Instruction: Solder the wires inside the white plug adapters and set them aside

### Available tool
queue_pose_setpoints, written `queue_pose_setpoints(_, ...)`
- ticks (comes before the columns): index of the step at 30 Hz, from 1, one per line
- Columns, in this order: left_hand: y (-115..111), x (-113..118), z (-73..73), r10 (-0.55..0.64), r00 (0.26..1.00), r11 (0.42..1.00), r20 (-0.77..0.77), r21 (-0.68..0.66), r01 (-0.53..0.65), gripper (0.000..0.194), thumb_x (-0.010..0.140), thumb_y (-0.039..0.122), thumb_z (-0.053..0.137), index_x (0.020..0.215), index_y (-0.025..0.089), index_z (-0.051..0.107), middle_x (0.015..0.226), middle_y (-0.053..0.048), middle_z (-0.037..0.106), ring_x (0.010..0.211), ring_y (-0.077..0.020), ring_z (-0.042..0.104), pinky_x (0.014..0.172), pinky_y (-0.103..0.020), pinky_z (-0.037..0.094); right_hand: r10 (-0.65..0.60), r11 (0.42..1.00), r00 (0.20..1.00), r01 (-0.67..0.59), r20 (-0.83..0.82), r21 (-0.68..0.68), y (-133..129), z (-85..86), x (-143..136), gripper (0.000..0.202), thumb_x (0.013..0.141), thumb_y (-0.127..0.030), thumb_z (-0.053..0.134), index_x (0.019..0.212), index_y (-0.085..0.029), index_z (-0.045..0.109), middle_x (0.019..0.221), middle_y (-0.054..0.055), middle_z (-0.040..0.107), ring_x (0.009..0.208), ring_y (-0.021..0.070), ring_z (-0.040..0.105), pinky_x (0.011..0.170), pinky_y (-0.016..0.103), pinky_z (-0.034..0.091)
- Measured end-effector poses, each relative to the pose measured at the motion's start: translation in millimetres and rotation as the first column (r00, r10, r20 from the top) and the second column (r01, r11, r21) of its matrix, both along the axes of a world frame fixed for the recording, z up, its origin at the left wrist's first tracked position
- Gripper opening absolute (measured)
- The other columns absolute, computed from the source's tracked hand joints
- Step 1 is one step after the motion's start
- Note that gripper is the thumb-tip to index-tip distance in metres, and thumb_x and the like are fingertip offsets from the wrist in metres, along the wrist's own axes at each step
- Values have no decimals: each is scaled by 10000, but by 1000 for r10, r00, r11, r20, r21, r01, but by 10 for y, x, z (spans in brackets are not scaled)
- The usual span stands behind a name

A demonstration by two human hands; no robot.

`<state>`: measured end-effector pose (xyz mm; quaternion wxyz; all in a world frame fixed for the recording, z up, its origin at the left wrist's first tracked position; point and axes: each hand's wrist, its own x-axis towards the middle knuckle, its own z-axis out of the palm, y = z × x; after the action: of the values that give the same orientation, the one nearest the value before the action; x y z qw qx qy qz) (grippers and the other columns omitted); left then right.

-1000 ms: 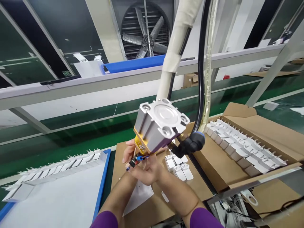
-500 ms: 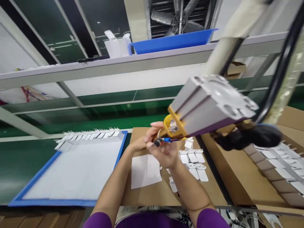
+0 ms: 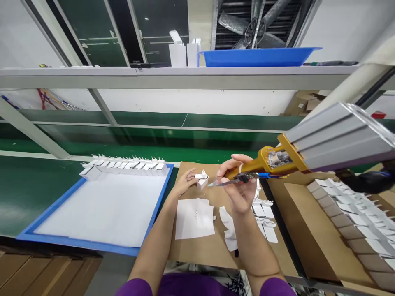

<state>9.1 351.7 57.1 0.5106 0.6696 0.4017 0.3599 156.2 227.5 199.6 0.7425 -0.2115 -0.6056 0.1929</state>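
Note:
My left hand pinches the side of a small white plastic part that stands on the cardboard sheet. My right hand is wrapped round the gold nose of a power tool with a large grey ribbed body. From the nose, a thin pointed tip reaches left and stops close beside the white part; whether they touch I cannot tell. Beneath my hands lies a white paper sheet with small specks on it. Several white plastic pieces lie in rows behind my right wrist, which partly hides them.
On the left, a blue-edged tray carries a row of white parts along its back. At right, a cardboard box holds rows of similar parts. A blue bin stands on the shelf above. Torn paper lies near my right forearm.
My hands have moved apart, and the white part now shows by my left hand. The tool appears further right and lies flatter. The whole view has turned and levelled.

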Motion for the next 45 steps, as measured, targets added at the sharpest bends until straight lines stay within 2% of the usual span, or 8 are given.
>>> queue_pose_setpoints(3,-9,-8,-12,50,998,997,-47,65,-47,303,888,364,579,1121,216,703,1252,-96,664,1231,-267,576,1056,-432,448,-19,1000,1000,19,-10,3,30,-7,8,401,832,-206,600,1212,-285,498,829,-2,578,630,128,538,531,266,473)
queue_pose_setpoints(6,-60,46,-23,80,992,989,-96,135,-67,312,812,389,676,1087,249,724,1379,-68,578,1344,-287,464,1140,-417,347,-8,1000,999,8,-32,5,56,-16,18,410,828,-207,611,1216,-289,511,825,-11,577,609,116,527,534,259,464)
queue_pose_setpoints(10,-142,181,-50,43,977,975,-211,221,5,532,671,390,811,1169,259,676,1248,-75,661,1227,-318,554,1081,-442,400,23,1000,998,-23,-54,-6,70,-18,39,411,823,-187,609,1210,-296,524,821,-15,579,623,122,540,553,266,473)
queue_pose_setpoints(14,-224,256,-28,25,974,977,-223,212,23,386,804,403,686,1168,274,660,1110,-45,717,1070,-282,644,932,-385,501,56,998,998,-55,-43,19,76,-5,61,404,819,-269,606,1214,-289,525,835,-8,579,602,125,546,528,276,464)
queue_pose_setpoints(17,-284,232,67,4,980,975,-199,220,40,387,818,383,664,1186,267,645,1112,-36,715,1044,-264,648,900,-360,511,74,997,997,-73,-36,39,86,-5,69,440,810,-304,624,1237,-275,522,859,1,584,610,123,550,533,280,461)
queue_pose_setpoints(25,-366,78,368,-56,994,904,-91,418,89,362,752,284,665,1108,222,666,1098,-45,709,987,-242,616,891,-401,501,-16,999,999,17,-40,28,139,-19,81,493,781,-122,644,1233,-282,530,844,-17,599,597,108,545,517,251,470)
queue_pose_setpoints(32,-429,49,452,-38,999,889,10,457,29,357,728,272,678,1080,214,680,1022,-55,720,886,-221,620,813,-366,506,-47,999,998,48,-39,14,141,-20,84,488,775,-135,653,1222,-293,537,830,-22,601,607,108,541,511,237,465)
queue_pose_setpoints(45,-485,43,550,-16,999,890,-29,456,28,345,713,227,663,1055,229,700,959,-27,722,835,-202,618,769,-325,503,-62,998,997,63,-48,23,150,-31,92,424,804,-139,628,1198,-276,553,813,-22,606,593,111,535,507,256,452)
